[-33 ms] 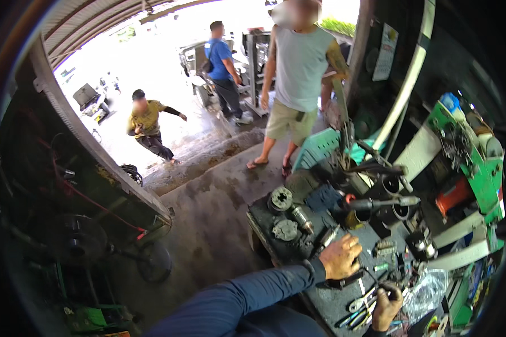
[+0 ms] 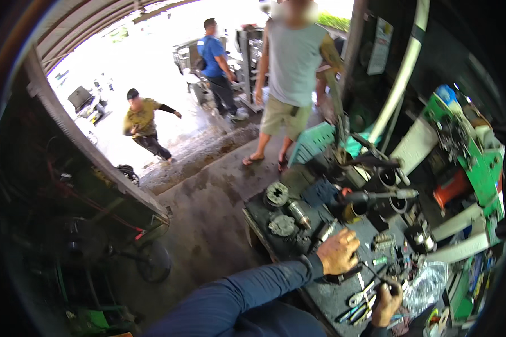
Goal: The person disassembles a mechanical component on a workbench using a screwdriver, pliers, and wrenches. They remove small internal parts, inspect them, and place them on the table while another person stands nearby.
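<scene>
My left hand [image 2: 338, 253] lies palm down over the workbench [image 2: 315, 297], its fingers curled. Below its palm pokes a dark part [image 2: 346, 276]; what the fingers grip is hidden. Close by on the right, my right hand [image 2: 387, 306] pinches a slim dark rod-like piece [image 2: 376, 276] that slants up toward the left hand. Pliers [image 2: 361, 295] and other hand tools lie just left of the right hand. Beyond the left hand are a metal cylindrical armature [image 2: 299, 214], a round slotted metal part [image 2: 277, 194] and a flat metal end cover [image 2: 281, 226].
A clear plastic bag [image 2: 427, 286] lies right of my right hand. Metal tubes [image 2: 396, 205] and a blue cloth [image 2: 320, 192] crowd the bench's far side. A green machine [image 2: 480, 168] stands at right. A person [image 2: 295, 73] in a sleeveless shirt stands beyond the bench; two others are outside.
The whole view has shifted slightly. Both hands stay about where they were over the bench; the dark piece in my right hand shows more plainly now.
</scene>
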A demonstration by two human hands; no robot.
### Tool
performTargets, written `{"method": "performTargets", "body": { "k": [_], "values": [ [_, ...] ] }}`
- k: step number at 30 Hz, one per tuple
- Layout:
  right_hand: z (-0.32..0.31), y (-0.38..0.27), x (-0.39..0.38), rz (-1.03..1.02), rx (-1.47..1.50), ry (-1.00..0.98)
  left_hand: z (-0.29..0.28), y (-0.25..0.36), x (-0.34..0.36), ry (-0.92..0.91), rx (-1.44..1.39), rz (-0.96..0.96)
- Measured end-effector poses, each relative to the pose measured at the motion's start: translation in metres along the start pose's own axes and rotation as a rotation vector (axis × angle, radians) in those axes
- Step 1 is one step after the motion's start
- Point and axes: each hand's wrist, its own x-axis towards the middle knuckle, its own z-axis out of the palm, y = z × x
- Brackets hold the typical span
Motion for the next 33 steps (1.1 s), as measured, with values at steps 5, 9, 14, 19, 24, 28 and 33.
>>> {"method": "performTargets", "body": {
  "k": [5, 9, 14, 19, 24, 28, 33],
  "values": [
    [-0.038, 0.102, 0.041, 0.485, 0.581, 0.166, -0.005, -0.004, 0.009, 0.093, -0.004, 0.066],
    [-0.027, 0.137, 0.057, 0.626, 0.832, 0.078, -0.007, -0.003, 0.011, 0.091, -0.023, 0.068],
    [0.022, 0.103, 0.103, 0.821, 0.698, 0.188, -0.007, -0.004, 0.012, 0.114, 0.036, 0.088],
    [0.07, 0.037, 0.134, 0.413, 0.057, -0.195, -0.007, -0.004, 0.013, 0.113, -0.038, 0.1],
    [0.082, -0.019, 0.091, 0.042, -0.334, -0.313, -0.005, -0.006, 0.012, 0.123, 0.026, 0.113],
    [0.056, -0.034, 0.062, -0.421, -0.564, -0.663, -0.005, -0.011, 0.014, 0.085, -0.021, 0.11],
    [-0.001, 0.033, 0.01, 0.078, 0.287, -0.306, -0.002, -0.013, 0.011, 0.103, -0.012, 0.093]
  ]
}}
